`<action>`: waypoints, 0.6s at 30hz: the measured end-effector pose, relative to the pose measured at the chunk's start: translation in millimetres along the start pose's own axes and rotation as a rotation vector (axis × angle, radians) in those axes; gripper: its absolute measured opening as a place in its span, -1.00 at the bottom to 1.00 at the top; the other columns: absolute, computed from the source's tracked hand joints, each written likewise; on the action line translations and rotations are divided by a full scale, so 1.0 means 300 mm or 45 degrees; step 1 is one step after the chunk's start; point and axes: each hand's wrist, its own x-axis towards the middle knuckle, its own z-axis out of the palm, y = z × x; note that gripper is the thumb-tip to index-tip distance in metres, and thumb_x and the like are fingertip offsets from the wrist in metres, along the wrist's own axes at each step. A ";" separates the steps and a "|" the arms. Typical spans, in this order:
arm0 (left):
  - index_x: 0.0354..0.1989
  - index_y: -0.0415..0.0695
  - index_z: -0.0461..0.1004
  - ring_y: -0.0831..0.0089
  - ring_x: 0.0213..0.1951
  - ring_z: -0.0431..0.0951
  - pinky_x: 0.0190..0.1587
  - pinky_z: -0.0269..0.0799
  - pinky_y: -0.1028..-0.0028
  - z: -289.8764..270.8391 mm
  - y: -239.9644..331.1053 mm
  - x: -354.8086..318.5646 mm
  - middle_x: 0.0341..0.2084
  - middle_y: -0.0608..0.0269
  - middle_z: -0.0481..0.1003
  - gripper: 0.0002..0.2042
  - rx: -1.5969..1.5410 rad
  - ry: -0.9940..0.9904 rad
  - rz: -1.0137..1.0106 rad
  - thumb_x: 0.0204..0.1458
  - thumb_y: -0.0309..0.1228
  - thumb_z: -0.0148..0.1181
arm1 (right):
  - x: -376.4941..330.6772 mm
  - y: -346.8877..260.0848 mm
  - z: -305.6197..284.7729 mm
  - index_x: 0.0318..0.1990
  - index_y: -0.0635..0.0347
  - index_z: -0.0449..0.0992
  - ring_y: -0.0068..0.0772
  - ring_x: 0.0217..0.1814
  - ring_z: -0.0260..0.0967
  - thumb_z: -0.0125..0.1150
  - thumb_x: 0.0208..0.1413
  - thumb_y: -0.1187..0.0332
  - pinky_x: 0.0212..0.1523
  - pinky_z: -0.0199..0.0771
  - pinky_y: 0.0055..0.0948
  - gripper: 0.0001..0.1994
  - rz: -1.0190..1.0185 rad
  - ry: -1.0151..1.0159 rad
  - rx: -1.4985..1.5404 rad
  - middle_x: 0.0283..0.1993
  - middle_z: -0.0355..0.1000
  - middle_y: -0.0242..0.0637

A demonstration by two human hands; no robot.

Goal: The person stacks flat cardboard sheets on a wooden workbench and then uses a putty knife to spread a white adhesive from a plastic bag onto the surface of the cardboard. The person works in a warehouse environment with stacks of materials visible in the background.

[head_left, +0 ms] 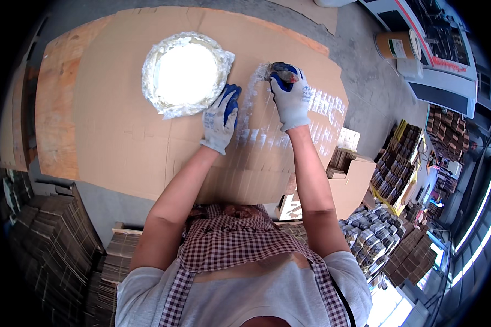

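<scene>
Both hands are gloved, white with blue on the fingers, and work above a cardboard sheet (pixel 131 141) spread over a wooden worktop (pixel 60 103). The round bundle, clear crinkled plastic wrap (pixel 150 90) about a disc-like thing (pixel 185 71) whose face is washed out to white, lies on the cardboard left of centre. The left hand (pixel 219 119) is at the bundle's lower right edge, fingers close together and slightly bent; whether it grips or merely steadies the wrap cannot be told. The right hand (pixel 289 95) stands well apart from the bundle, its fingers curled inward at a crumpled patch of clear film (pixel 264 72); whether a pinch is closed on that film cannot be determined. Clear strips, apparently tape (pixel 324 106), lie across the cardboard below and right of that hand. In this inspector's judgement, the step in hand is working the film loose or into place beside the bundle; the next move calls for a firm pinch on the film's edge and a steady left hand
</scene>
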 end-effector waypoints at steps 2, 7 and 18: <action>0.20 -0.17 0.48 0.04 0.29 0.40 0.35 0.26 0.21 0.002 0.000 0.001 0.20 0.07 0.49 -0.59 0.001 0.002 0.001 0.22 -0.29 0.02 | 0.005 -0.005 0.000 0.00 0.13 0.54 -0.04 0.02 0.49 0.35 0.07 0.40 0.04 0.50 -0.25 -0.69 -0.011 -0.008 -0.003 -0.01 0.48 -0.11; 0.20 -0.17 0.48 0.04 0.28 0.41 0.35 0.25 0.21 -0.004 0.008 0.001 0.21 0.07 0.48 -0.58 0.007 0.005 0.013 0.22 -0.29 0.03 | 0.025 -0.021 0.003 -0.01 0.12 0.55 -0.05 0.01 0.50 0.36 0.06 0.36 0.05 0.50 -0.25 -0.68 -0.077 -0.019 -0.178 -0.02 0.48 -0.11; 0.19 -0.13 0.50 0.08 0.28 0.41 0.34 0.26 0.19 0.008 -0.005 -0.003 0.19 0.11 0.50 -0.59 0.039 0.023 0.031 0.20 -0.31 0.04 | -0.045 -0.029 -0.019 -0.02 0.16 0.55 0.03 0.01 0.46 0.36 0.06 0.34 0.04 0.49 -0.21 -0.68 0.006 -0.134 -0.166 -0.02 0.48 -0.07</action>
